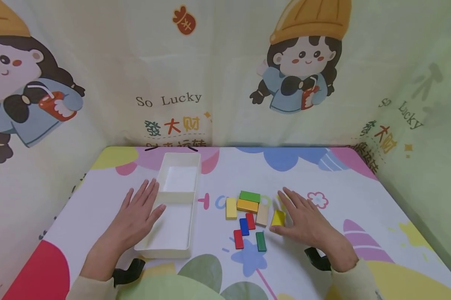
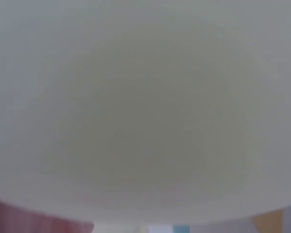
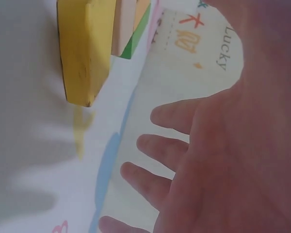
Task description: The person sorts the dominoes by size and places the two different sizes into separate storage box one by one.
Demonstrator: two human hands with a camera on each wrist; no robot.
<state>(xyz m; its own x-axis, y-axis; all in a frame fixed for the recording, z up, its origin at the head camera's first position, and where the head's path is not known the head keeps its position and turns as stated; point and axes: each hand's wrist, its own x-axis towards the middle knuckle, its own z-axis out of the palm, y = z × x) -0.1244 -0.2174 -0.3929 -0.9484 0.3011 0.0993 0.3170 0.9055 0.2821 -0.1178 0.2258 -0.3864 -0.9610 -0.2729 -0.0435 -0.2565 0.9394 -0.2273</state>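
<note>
My left hand [image 1: 137, 218] has its fingers extended over the left edge of a white two-compartment tray [image 1: 194, 221]; whether it touches the rim I cannot tell. In the left wrist view a pale blurred surface hides nearly everything. On the right, my right hand [image 1: 304, 216] is spread beside a yellow block [image 1: 278, 218] with sloping faces, holding nothing. The right wrist view shows that yellow block [image 3: 85, 53] apart from the straight fingers [image 3: 155, 187]. Left of it lie a beige block [image 1: 262, 215], an orange block [image 1: 247, 206], a green block [image 1: 249, 196] and a pale yellow block [image 1: 231, 208].
Nearer me lie two red blocks, one lower [image 1: 238, 239] and one upper [image 1: 250, 221], a blue block [image 1: 244, 226] and a dark green block [image 1: 261, 241]. A printed cloth covers the table [image 1: 225, 166]. Patterned curtains [image 1: 229, 83] hang behind and at both sides.
</note>
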